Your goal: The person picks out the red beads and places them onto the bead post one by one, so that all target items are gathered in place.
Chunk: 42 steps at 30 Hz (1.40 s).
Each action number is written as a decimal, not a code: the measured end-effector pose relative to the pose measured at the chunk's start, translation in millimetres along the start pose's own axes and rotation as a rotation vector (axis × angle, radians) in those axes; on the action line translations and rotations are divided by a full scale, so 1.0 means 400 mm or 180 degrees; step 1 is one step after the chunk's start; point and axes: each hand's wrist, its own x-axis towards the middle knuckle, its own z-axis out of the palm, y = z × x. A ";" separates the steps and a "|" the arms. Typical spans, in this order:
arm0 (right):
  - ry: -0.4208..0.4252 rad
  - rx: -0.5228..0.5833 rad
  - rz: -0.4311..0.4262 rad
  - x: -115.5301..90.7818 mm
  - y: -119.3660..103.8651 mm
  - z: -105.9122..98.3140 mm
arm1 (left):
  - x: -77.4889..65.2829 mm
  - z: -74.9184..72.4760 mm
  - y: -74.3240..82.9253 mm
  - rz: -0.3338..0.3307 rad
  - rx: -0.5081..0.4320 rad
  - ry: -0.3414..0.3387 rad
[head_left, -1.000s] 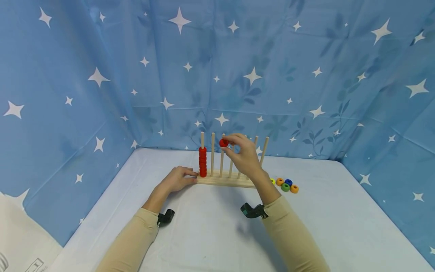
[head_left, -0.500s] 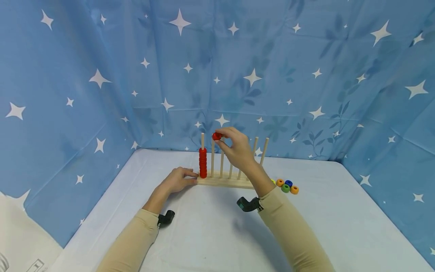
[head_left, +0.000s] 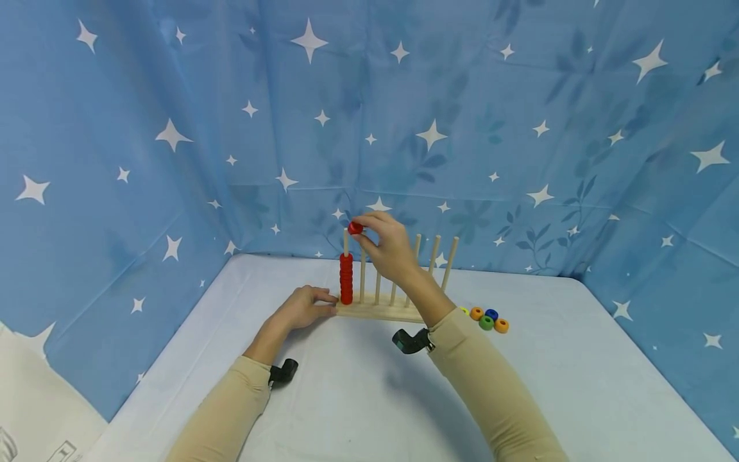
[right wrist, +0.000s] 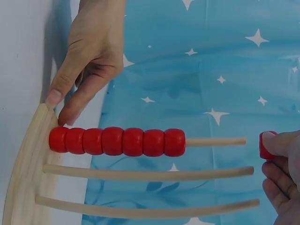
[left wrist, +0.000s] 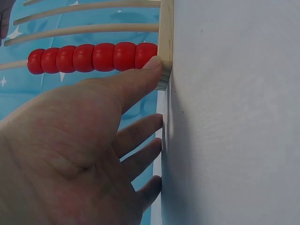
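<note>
A wooden bead stand with several upright pegs stands on the table. Its leftmost peg carries a stack of red beads, and bare wood shows above the top one. At the base's left end is my left hand, its thumb and index finger pinching the corner while the other fingers are spread below. My right hand pinches one red bead between thumb and fingertips. That bead is level with the tip of the leftmost peg and a small gap apart from it in the right wrist view.
Right of the stand lie several loose beads: orange, blue, green and a yellow one partly hidden by my right arm. A blue star-patterned curtain hangs behind the white-covered table.
My right hand has carried the red bead leftward and slightly up, from the third peg past the second to the leftmost peg's top. The left hand stays at the base.
</note>
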 end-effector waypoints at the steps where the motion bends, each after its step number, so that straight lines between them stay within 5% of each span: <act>1: -0.0001 -0.0031 -0.0009 0.002 0.000 0.003 | 0.000 0.000 0.000 -0.0007 0.0006 0.0000; 42: -0.0331 -0.0564 0.0297 0.038 -0.014 0.046 | 0.006 -0.004 -0.006 -0.0036 0.0067 -0.0064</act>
